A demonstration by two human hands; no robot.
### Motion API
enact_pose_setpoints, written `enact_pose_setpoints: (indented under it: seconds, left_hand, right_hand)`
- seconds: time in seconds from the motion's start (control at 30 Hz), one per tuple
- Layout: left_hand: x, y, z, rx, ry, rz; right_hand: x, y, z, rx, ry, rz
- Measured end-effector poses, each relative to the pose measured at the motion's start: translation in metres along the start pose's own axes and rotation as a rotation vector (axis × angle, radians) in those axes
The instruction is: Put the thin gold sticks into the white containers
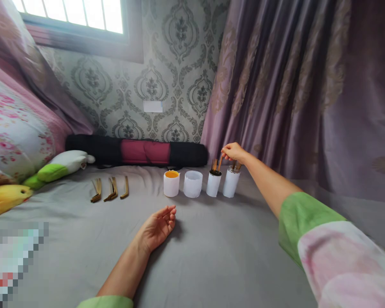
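Observation:
My right hand reaches out over a row of white cylindrical cups and pinches a thin brown stick above the third cup, which holds a few sticks. The fourth cup at the right end also has sticks in it. The first cup has an orange inside; the second cup looks hollow. My left hand rests palm up on the grey sheet, fingers loosely curled, holding nothing. Three small bundles of brown sticks lie on the sheet to the left.
A black and maroon rolled bag lies along the patterned wall. Floral pillows and soft toys sit at the left. Purple curtains hang at the right. A window is at the top left.

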State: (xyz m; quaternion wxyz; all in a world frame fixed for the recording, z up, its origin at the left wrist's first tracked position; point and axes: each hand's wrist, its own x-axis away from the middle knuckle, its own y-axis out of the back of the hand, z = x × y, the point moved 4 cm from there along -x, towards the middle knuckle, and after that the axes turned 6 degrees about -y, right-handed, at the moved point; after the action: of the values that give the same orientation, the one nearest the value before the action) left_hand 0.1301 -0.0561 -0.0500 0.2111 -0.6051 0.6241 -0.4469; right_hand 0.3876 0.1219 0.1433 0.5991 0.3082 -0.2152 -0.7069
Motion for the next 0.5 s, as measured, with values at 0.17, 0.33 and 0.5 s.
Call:
enact_pose_setpoints:
  seconds: [0.17, 0.33, 0.5]
  left_hand:
    - [-0.001, 0.001, 0.0, 0.002, 0.001, 0.007]
    - [0.0, 0.0, -0.001, 0.001, 0.001, 0.006]
    - [0.002, -0.001, -0.001, 0.003, 0.005, 0.002]
  right_hand:
    - [0.006, -0.005, 0.002, 0.029, -0.015, 0.023]
    - [0.007, -0.01, 0.002, 0.051, -0.024, 0.048]
    - [0.008, -0.015, 0.0, 0.068, -0.029, 0.071]
